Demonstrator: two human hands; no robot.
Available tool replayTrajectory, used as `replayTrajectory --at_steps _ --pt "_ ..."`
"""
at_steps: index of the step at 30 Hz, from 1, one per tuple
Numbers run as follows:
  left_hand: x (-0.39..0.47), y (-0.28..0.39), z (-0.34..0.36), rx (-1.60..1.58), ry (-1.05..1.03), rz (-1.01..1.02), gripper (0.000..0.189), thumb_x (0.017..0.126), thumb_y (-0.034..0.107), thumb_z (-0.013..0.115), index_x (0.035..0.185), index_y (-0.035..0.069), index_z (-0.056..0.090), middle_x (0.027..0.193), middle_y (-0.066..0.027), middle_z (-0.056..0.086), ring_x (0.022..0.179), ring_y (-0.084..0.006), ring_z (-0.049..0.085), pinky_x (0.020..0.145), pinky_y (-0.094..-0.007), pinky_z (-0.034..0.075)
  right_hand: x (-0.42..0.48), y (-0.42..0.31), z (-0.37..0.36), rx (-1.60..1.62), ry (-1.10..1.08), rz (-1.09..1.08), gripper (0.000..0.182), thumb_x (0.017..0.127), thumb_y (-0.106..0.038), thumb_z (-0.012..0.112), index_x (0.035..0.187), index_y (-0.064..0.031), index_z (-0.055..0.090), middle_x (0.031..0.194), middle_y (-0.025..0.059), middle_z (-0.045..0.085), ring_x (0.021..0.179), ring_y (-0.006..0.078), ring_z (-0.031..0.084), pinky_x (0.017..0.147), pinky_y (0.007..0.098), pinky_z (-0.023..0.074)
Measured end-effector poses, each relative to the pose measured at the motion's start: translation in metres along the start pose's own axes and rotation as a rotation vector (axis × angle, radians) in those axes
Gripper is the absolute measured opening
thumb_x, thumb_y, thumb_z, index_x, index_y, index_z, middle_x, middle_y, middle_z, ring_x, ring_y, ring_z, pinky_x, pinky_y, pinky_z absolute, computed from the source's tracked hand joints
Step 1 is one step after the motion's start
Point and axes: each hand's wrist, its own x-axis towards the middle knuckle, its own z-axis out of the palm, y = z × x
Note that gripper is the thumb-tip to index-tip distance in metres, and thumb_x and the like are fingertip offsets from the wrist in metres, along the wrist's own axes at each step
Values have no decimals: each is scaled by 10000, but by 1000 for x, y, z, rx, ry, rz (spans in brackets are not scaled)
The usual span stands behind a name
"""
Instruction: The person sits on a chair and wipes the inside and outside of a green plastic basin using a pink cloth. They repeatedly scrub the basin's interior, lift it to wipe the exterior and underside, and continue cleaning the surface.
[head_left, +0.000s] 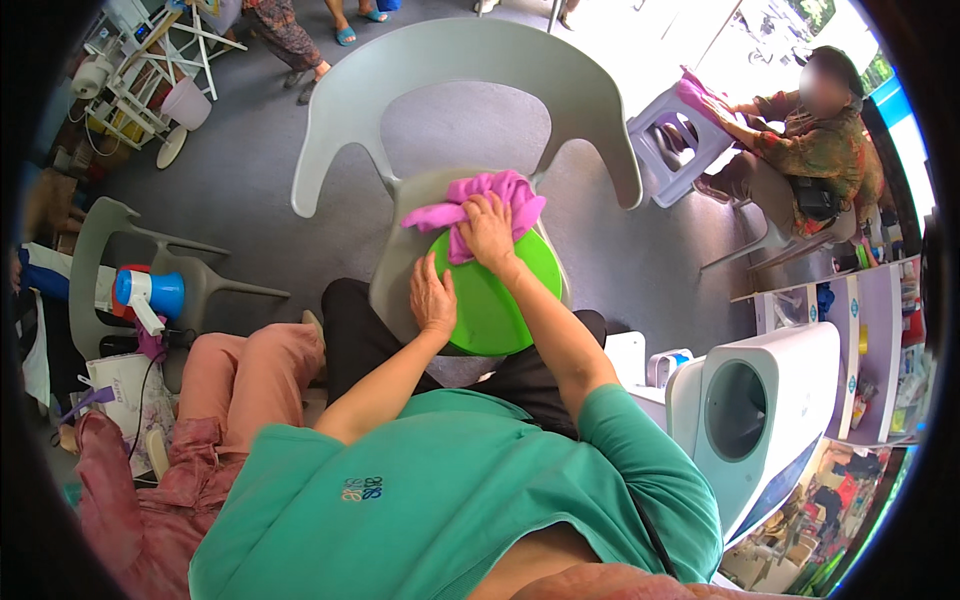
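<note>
A round green plastic lid or tray (499, 311) rests on the seat of a grey plastic chair (405, 300) in front of me. A bunched pink cloth (502, 191) lies over its far edge and partly on the seat. My right hand (489, 231) presses down on the cloth with bent fingers; whether it grips the cloth is hard to tell. My left hand (433, 296) lies at the near left edge of the green piece, fingers extended and thumb apart, holding nothing.
A seated person (817, 150) at the upper right has hands on a pink cloth over a pale stool (675, 157). Another person in pink trousers (247, 375) sits close on my left, near a chair bearing a blue and white megaphone (154, 294). A white machine (780, 405) stands at my right.
</note>
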Motion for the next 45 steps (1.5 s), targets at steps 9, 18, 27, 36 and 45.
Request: replayTrajectory --at_steps 9,18,27,36,45 --pt "4 -13 13 -94 -125 -166 484 816 217 569 1246 72 401 1230 -175 460 1072 -384 472 885 -466 397 -44 -51 14 299 -25 -123 329 757 -195 593 1065 -78 578 1141 119 520 1168 348 390 1004 480 282" --pt "1 5 -2 -43 -15 -16 410 880 224 516 1254 90 414 1264 -151 441 1145 -341 441 923 -424 389 11 46 -4 48 173 61 328 745 -146 598 1060 -60 565 1121 112 540 1125 347 423 964 482 314" --pt "0 -11 11 4 -14 -44 422 853 213 531 1244 109 413 1194 -170 457 1086 -365 456 870 -459 411 -51 -38 6 241 18 -93 366 765 -161 588 1115 -67 545 1162 110 518 1172 332 403 1008 476 286" --pt "3 1 8 -43 9 -11 386 876 241 514 1231 115 430 1280 -118 434 1129 -328 460 897 -441 415 -44 48 -28 -88 167 8 337 772 -167 582 1095 -75 551 1153 105 515 1157 356 401 997 496 286" --pt "1 -7 14 -50 15 -34 395 862 228 531 1226 116 428 1255 -102 445 1110 -323 465 867 -444 425 -103 -30 -37 5 -59 -145 381 727 -138 613 1095 -61 545 1163 107 512 1171 329 406 994 454 308"
